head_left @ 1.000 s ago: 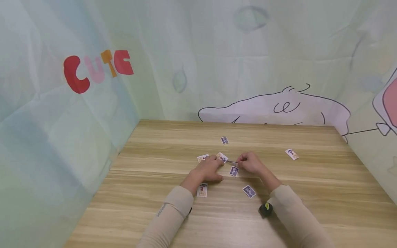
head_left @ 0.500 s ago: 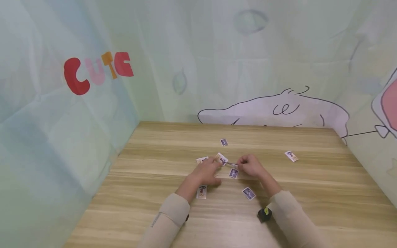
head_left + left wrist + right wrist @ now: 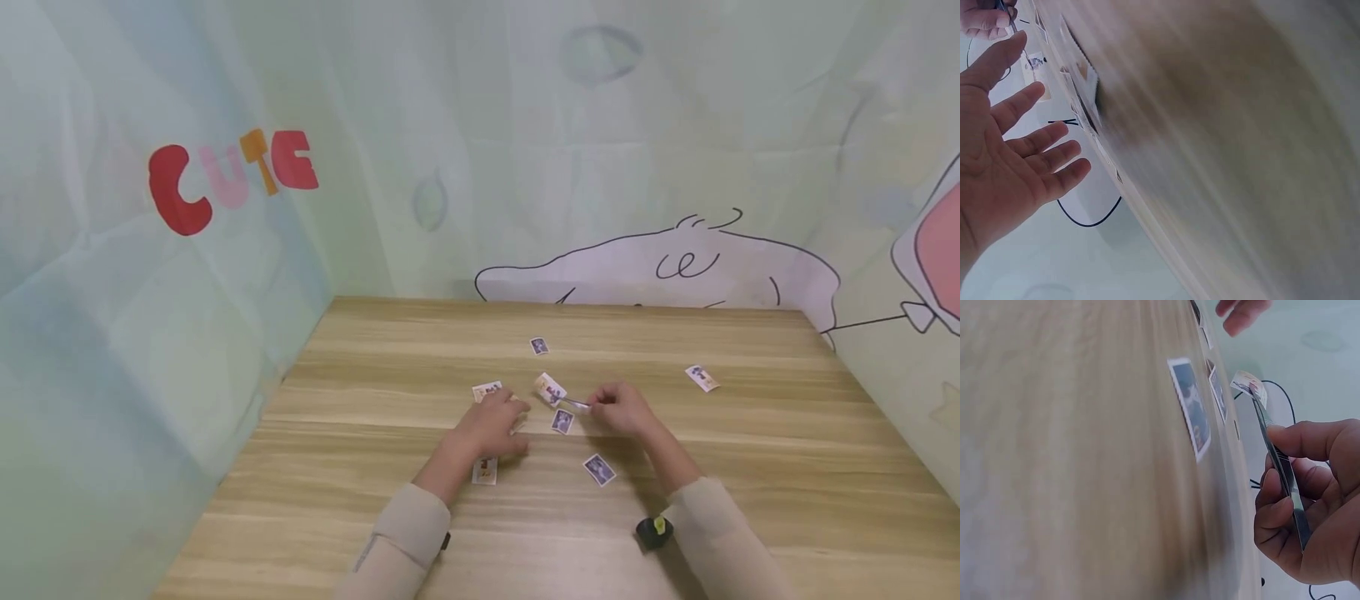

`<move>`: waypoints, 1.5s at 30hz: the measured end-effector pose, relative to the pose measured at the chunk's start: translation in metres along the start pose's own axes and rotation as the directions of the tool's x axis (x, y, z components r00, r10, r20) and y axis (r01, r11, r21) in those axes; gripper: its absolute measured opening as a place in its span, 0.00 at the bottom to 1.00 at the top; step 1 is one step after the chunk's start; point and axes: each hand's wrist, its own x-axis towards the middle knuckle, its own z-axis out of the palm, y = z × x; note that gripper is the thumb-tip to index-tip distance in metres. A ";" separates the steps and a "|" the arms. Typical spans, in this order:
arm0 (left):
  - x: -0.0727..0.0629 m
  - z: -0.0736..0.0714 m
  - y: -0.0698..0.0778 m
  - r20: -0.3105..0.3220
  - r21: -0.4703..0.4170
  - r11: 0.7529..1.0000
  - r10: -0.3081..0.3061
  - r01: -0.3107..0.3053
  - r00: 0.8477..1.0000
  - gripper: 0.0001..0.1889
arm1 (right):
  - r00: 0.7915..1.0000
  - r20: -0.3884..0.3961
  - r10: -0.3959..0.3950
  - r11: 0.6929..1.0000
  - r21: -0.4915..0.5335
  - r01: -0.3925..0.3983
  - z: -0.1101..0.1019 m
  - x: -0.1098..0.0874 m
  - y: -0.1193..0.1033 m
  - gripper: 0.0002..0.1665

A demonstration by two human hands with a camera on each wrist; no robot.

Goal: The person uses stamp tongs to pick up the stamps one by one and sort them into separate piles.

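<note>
My right hand (image 3: 622,408) pinches metal tweezers (image 3: 1285,465) between thumb and fingers. In the tweezers' tips is a stamp (image 3: 549,389) with a colourful print, raised off the table in the right wrist view. My left hand (image 3: 489,427) hovers palm down with spread, relaxed fingers and holds nothing. Beneath or beside it lie two colourful stamps, one stamp (image 3: 487,388) past its fingertips and another stamp (image 3: 485,472) near the wrist, each partly covered. A purple stamp (image 3: 562,422) lies between the hands, just below the tweezers.
Another purple stamp (image 3: 599,470) lies nearer the front, and a small one (image 3: 539,345) farther back. One colourful stamp (image 3: 702,378) is off to the right on the wooden table (image 3: 390,367). A printed cloth backdrop (image 3: 420,125) borders the table. A black device (image 3: 654,533) sits at the right cuff.
The stamp in the tweezers has come away from beside the left fingertips and moved right with the right hand. The left hand has drawn back slightly toward the left.
</note>
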 end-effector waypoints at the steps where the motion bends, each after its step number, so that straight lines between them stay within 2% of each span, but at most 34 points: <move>1: -0.001 0.000 0.000 0.000 0.004 1.000 -0.001 0.001 1.000 0.30 | 1.000 -0.004 0.009 1.000 0.012 -0.008 -0.001 -0.001 0.001 0.06; 11: -0.010 -0.002 -0.004 -0.007 0.004 1.000 -0.002 0.002 1.000 0.31 | 0.997 -0.019 0.072 0.992 0.102 -0.070 -0.010 -0.011 0.005 0.07; 17: -0.014 -0.005 -0.008 -0.019 -0.010 1.000 0.000 0.000 1.000 0.31 | 0.997 -0.041 0.058 0.991 0.126 -0.052 -0.015 -0.015 0.009 0.07; 36: -0.019 -0.004 -0.031 -0.027 -0.032 0.999 -0.040 0.040 0.999 0.32 | 0.994 -0.060 0.095 0.989 0.121 -0.087 -0.037 -0.034 0.020 0.09; 45: -0.019 -0.007 -0.041 -0.016 -0.044 0.996 -0.077 0.076 0.997 0.35 | 0.993 -0.098 0.067 0.993 0.100 -0.057 -0.049 -0.042 0.027 0.10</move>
